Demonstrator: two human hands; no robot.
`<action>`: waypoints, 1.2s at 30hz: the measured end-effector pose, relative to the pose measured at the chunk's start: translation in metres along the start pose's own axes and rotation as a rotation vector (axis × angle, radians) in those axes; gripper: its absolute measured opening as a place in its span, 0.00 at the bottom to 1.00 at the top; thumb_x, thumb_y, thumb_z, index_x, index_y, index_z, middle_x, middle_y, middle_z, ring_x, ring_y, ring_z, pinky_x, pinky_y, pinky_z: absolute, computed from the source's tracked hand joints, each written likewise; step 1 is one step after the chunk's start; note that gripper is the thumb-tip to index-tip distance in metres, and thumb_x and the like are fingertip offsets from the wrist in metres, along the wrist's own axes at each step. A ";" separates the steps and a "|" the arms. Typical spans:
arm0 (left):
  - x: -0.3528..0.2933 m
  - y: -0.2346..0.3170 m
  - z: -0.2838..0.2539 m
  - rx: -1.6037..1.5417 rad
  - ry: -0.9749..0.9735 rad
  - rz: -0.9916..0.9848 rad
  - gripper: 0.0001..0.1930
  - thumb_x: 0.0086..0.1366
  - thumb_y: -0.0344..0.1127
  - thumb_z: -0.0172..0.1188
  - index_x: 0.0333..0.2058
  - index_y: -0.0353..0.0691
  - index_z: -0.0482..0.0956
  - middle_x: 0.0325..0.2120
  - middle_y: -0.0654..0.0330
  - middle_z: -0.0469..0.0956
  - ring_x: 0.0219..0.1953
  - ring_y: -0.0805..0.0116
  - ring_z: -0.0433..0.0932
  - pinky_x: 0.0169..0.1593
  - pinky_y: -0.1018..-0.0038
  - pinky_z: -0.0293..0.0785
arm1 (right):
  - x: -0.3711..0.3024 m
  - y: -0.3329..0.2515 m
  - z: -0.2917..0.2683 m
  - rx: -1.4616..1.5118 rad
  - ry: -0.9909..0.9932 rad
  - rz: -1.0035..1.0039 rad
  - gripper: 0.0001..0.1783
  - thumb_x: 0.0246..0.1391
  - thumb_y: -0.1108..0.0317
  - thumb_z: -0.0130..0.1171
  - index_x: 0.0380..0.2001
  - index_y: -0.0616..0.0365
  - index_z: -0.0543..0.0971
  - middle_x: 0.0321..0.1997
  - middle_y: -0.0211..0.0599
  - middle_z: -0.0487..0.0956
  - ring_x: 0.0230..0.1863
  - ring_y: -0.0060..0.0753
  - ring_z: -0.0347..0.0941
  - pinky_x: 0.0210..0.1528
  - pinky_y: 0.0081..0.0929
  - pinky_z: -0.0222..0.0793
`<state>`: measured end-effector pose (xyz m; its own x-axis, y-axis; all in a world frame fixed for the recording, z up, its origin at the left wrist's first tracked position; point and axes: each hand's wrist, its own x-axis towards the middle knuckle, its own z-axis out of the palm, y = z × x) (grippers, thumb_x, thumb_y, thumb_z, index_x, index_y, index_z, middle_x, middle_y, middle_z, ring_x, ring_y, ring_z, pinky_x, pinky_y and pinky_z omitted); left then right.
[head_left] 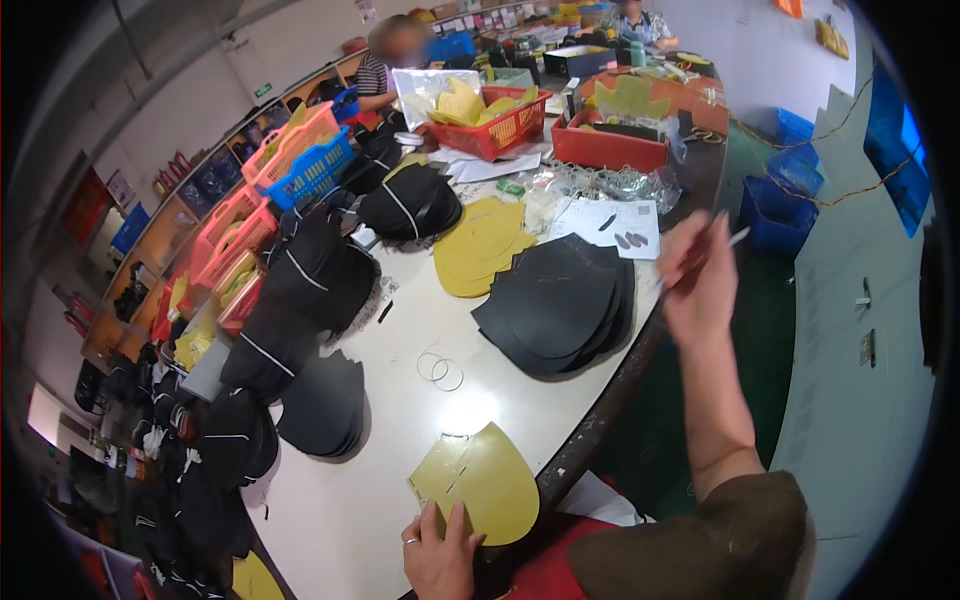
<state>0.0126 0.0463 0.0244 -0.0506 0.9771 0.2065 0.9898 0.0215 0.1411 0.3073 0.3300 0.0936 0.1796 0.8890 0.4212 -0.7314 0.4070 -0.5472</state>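
Near the printed sheet (582,215), right fingers (718,232) blurred, grip unclear; left fingers (430,518) slightly apart on yellow panel (490,480).

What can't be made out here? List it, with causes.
Head view:
Pale object at the right hand: blurred, kind unclear.
Palm of the left hand: hidden by its back.
Count of the larger black stack: hidden by overlap.
Yellow corner piece: cut off by lower edge.

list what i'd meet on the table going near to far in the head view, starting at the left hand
left hand → yellow-green piece under its fingertips → two thin rings → stack of yellow pieces → red basket
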 end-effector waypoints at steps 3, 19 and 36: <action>-0.006 -0.001 -0.001 0.010 -0.001 -0.006 0.29 0.59 0.35 0.69 0.60 0.43 0.73 0.58 0.43 0.71 0.49 0.42 0.74 0.54 0.55 0.72 | -0.069 0.045 0.015 -0.349 -0.343 0.095 0.42 0.74 0.42 0.16 0.34 0.61 0.76 0.31 0.43 0.79 0.31 0.32 0.74 0.38 0.31 0.72; 0.002 -0.003 0.002 -0.001 -0.011 -0.016 0.30 0.59 0.34 0.69 0.61 0.45 0.74 0.59 0.43 0.70 0.52 0.41 0.73 0.55 0.55 0.73 | -0.109 0.121 0.017 -0.617 -0.588 0.785 0.15 0.70 0.61 0.55 0.49 0.61 0.80 0.41 0.31 0.83 0.35 0.18 0.78 0.40 0.20 0.76; 0.006 -0.008 0.009 0.015 -0.054 -0.046 0.31 0.53 0.40 0.73 0.57 0.46 0.77 0.58 0.44 0.71 0.53 0.39 0.72 0.54 0.54 0.75 | -0.107 0.132 0.053 -1.017 -0.963 0.641 0.19 0.70 0.56 0.48 0.38 0.59 0.81 0.31 0.35 0.83 0.33 0.28 0.80 0.40 0.27 0.75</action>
<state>0.0051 0.0533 0.0160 -0.0894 0.9850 0.1476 0.9885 0.0695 0.1345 0.1567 0.2776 0.0150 -0.7513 0.6599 0.0038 0.2978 0.3442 -0.8904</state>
